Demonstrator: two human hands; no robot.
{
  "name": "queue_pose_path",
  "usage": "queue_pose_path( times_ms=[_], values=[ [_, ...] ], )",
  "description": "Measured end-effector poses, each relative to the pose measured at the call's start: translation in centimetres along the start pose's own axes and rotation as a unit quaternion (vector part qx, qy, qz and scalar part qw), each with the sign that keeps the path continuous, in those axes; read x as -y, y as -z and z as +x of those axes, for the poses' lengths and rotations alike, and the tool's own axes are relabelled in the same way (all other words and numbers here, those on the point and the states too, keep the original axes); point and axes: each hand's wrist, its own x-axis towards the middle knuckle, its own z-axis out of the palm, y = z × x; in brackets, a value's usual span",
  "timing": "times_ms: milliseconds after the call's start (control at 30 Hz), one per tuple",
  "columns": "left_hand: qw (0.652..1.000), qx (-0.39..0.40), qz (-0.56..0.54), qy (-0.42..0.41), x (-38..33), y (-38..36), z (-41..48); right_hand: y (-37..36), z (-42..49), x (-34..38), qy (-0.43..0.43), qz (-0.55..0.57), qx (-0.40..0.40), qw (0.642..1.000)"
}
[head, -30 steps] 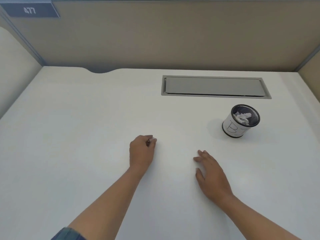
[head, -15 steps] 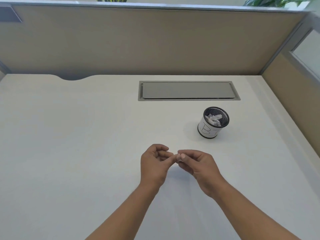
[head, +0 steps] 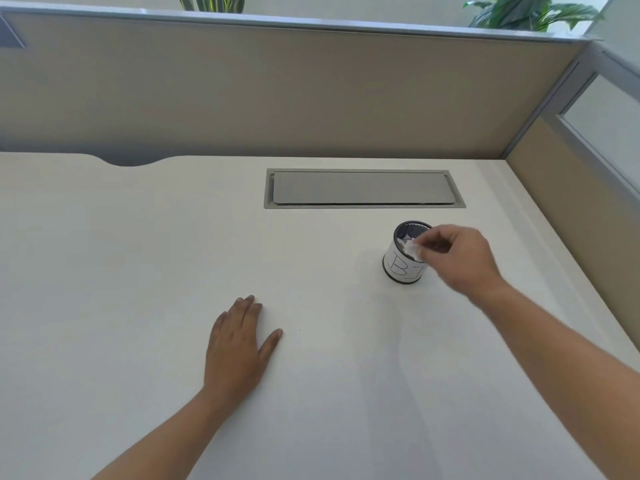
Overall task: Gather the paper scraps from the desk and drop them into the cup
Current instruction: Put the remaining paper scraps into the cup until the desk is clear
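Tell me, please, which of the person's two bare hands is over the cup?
The right hand, pinching white paper scraps above the labelled mesh cup; the left hand lies flat.

Two bare forearms, no sleeves, left hand, right hand, unadorned

The white table fills the lower frame. A grey recessed cable flap sits at upper centre. The cup stands upright at centre right. The left hand lies flat, lower centre.

upright cup, white scraps inside
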Motion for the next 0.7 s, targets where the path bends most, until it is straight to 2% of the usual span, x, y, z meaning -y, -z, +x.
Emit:
queue_pose_path(
  times_ms=[133,267,433,567,700],
  values=[
    [1.000,-0.004,-0.002,0.002,0.5,-0.5,-0.3,1.1,3.5,0.9,0.014,-0.204,0.021,0.979],
    [1.000,-0.006,-0.005,0.008,0.4,-0.6,-0.3,1.4,5.1,2.2,0.004,-0.360,0.128,0.924],
    [1.000,-0.004,0.001,0.009,0.1,-0.6,-0.2,1.1,6.7,3.3,0.010,-0.402,0.130,0.906],
    [1.000,0.003,0.008,0.015,0.1,-0.4,-0.2,0.3,6.9,3.1,0.010,-0.471,0.197,0.860],
    [1.000,0.003,0.013,0.015,-0.1,-0.3,-0.1,-1.2,6.9,3.0,0.012,-0.494,0.222,0.840]
  ],
)
